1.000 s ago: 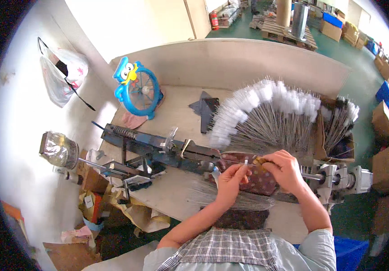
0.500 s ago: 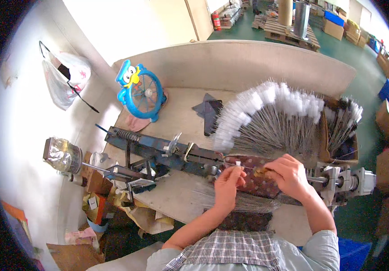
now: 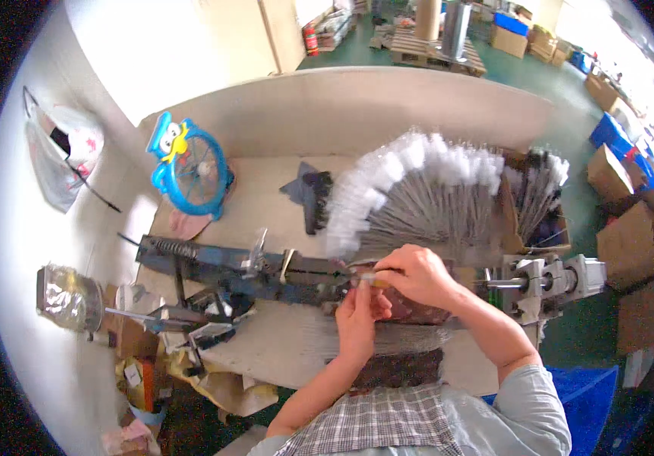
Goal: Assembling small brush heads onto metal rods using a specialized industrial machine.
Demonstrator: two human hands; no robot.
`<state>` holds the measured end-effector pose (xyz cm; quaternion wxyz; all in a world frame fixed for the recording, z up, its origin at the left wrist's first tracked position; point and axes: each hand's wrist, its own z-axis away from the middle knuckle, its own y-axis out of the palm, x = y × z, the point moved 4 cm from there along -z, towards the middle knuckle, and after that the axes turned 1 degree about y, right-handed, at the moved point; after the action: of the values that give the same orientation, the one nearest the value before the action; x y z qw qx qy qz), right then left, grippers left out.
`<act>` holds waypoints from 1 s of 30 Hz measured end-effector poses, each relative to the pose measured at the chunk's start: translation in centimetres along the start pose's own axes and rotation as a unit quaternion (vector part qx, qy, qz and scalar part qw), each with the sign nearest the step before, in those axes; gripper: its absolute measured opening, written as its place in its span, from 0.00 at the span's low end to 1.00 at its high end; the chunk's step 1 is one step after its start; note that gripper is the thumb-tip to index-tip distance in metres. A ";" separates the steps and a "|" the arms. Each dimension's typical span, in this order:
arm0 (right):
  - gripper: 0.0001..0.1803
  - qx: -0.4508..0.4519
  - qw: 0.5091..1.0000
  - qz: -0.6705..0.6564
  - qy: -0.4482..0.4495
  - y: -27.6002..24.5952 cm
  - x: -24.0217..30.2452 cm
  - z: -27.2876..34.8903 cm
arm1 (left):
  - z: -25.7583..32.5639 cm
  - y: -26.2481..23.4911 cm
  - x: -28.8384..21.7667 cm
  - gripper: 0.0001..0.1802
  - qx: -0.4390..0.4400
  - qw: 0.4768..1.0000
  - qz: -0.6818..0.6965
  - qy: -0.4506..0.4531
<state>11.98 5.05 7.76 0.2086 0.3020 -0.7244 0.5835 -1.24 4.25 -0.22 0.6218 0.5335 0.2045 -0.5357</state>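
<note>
My left hand (image 3: 359, 315) is closed, thumb and fingertips pinching a small white piece (image 3: 365, 278) that blur keeps from showing clearly. My right hand (image 3: 422, 275) meets it from the right, its fingers closed on a small yellowish piece (image 3: 380, 283) mostly covered by them. Both hands are over a dark red dotted cloth (image 3: 418, 311), beside the right end of a long dark metal bar fixture (image 3: 243, 266). Nearer to me lies a bundle of thin wires (image 3: 403, 340). Beyond the hands, many wire-stemmed brushes with white bristle heads (image 3: 441, 163) fan out.
A cardboard box (image 3: 511, 216) with more brushes stands at the right, behind a motor-like unit with a metal shaft (image 3: 547, 280). A blue cartoon-bird fan (image 3: 217, 171) and a dark flat phone-like object (image 3: 316, 201) are at the back. A raised board (image 3: 342, 106) edges the table.
My right hand has moved left, bringing the yellowish piece against the white piece at my left fingertips. The whole view has shifted, so the scene sits further left.
</note>
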 end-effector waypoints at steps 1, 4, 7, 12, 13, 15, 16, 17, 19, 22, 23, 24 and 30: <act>0.11 0.021 0.997 -0.045 0.057 0.4 -0.6 -0.1 | 0.1 -0.1 0.1 0.18 0.005 1.000 -0.002 0.005; 0.11 0.034 0.987 -0.113 0.113 0.9 -1.4 0.2 | -0.1 0.3 -0.5 0.25 0.030 0.999 -0.002 -0.014; 0.12 -0.048 0.999 -0.017 0.012 0.3 -0.4 0.8 | -0.2 0.7 -0.5 0.24 0.013 0.995 0.100 -0.002; 0.19 -0.119 0.988 0.081 -0.051 1.1 2.0 1.5 | -0.6 -0.1 0.4 0.21 -0.044 0.979 0.199 0.027; 0.19 -0.134 0.985 0.087 -0.059 1.5 1.8 1.6 | -0.2 -0.1 0.2 0.18 -0.020 0.981 0.189 0.039; 0.18 -0.152 0.982 0.092 -0.067 1.4 1.4 1.7 | -0.2 -0.4 0.3 0.15 0.000 0.982 0.188 0.025; 0.17 -0.174 0.977 0.095 -0.080 0.8 1.4 2.0 | -0.3 -0.3 0.3 0.12 0.015 0.981 0.194 0.014; 0.16 -0.195 0.971 0.098 -0.092 0.3 1.4 2.3 | -0.3 0.1 0.5 0.12 0.014 0.981 0.192 0.016; 0.15 -0.190 0.969 0.107 -0.111 0.0 1.1 2.8 | 0.1 1.0 0.2 0.08 -0.060 0.983 0.172 0.034; 0.12 -0.177 0.968 0.115 -0.135 0.1 1.3 2.8 | -0.3 0.7 0.3 0.06 -0.070 0.984 0.155 0.046; 0.11 -0.170 0.969 0.113 -0.139 0.2 1.4 2.7 | -0.3 0.5 0.3 0.06 -0.070 0.984 0.159 0.044; 0.11 -0.163 0.969 0.116 -0.142 0.1 1.3 2.7 | -0.3 0.4 0.4 0.07 -0.073 0.984 0.158 0.047; 0.13 -0.148 0.976 0.098 -0.126 -0.8 0.3 3.1 | 0.3 1.7 -0.9 0.07 -0.057 0.983 0.168 0.052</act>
<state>12.43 1.83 7.82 0.0998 0.2662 -0.8492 0.4451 -0.12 4.07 1.37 0.7209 0.5509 0.1740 -0.3827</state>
